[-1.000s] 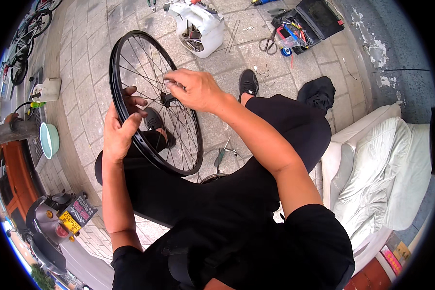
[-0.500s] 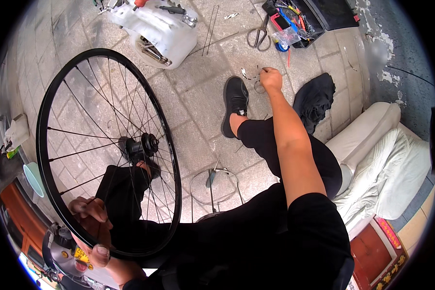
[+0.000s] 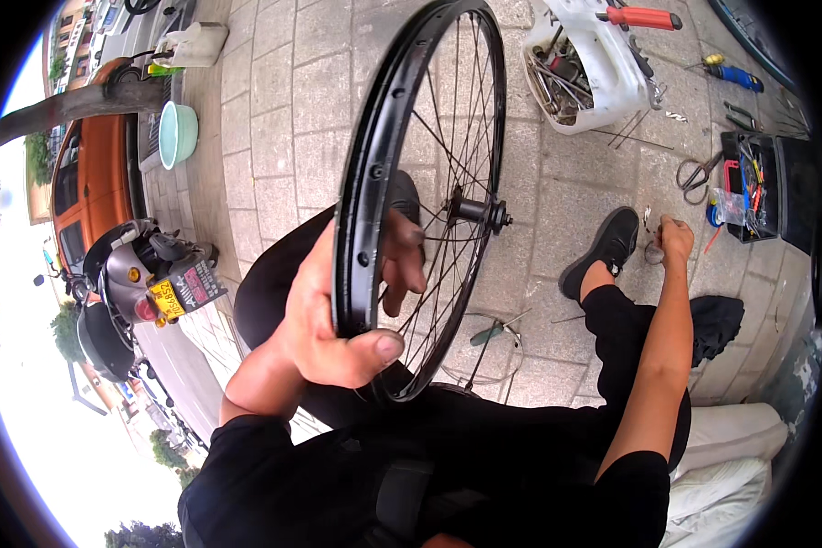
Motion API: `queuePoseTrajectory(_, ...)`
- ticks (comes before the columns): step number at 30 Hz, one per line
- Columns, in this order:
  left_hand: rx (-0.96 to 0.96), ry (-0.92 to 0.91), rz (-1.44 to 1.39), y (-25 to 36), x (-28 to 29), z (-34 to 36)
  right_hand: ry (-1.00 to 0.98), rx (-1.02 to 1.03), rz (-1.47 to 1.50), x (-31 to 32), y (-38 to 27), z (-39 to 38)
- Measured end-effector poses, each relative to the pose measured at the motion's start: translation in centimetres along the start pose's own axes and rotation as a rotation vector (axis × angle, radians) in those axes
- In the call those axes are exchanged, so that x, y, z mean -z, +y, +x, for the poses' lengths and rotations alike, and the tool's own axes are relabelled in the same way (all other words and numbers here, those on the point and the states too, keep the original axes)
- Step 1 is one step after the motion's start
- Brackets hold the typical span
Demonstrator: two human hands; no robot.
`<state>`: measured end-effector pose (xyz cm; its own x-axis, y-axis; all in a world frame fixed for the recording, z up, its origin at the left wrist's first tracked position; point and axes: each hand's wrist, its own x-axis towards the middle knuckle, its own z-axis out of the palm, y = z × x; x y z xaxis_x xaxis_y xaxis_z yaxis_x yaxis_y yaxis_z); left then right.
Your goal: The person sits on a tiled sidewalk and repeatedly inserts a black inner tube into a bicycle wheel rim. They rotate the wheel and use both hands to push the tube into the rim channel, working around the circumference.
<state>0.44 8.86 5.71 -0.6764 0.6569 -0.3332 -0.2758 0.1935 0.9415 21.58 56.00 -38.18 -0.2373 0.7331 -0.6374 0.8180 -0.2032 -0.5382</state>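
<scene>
My left hand (image 3: 318, 318) is closed around the lower part of a black spoked bicycle rim (image 3: 370, 205), with its thumb across the outside and fingers through the inner side. The wheel stands nearly edge-on, its black hub (image 3: 470, 209) to the right. My right hand (image 3: 674, 236) reaches down to the paving beside my shoe (image 3: 601, 251), fingers curled at some small pieces and a small round object (image 3: 654, 254). What it grips is too small to make out.
A white cut-open jug of tools (image 3: 594, 96) is up front, with a red-handled screwdriver (image 3: 644, 18), scissors (image 3: 699, 178) and an open toolbox (image 3: 753, 183) rightward. A wire stand (image 3: 489, 333) is below the wheel. Left are a basin (image 3: 179, 135) and scooter (image 3: 146, 283). A cushion (image 3: 721, 438) sits right.
My right hand left the wheel's spokes and went down to the paving on the right. My left hand now holds the wheel alone, turned more edge-on. The view has swung leftward.
</scene>
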Motion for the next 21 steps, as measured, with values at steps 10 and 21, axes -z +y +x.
queuePoseTrajectory(10,-0.157,0.134,0.089,-4.4,-7.3,-6.9,-0.326,0.642,0.320,5.0,-18.9,-28.8)
queuePoseTrajectory(21,-0.412,0.193,0.024,-10.7,-13.8,-10.5,-0.505,1.255,-0.042,7.9,-17.9,-51.7)
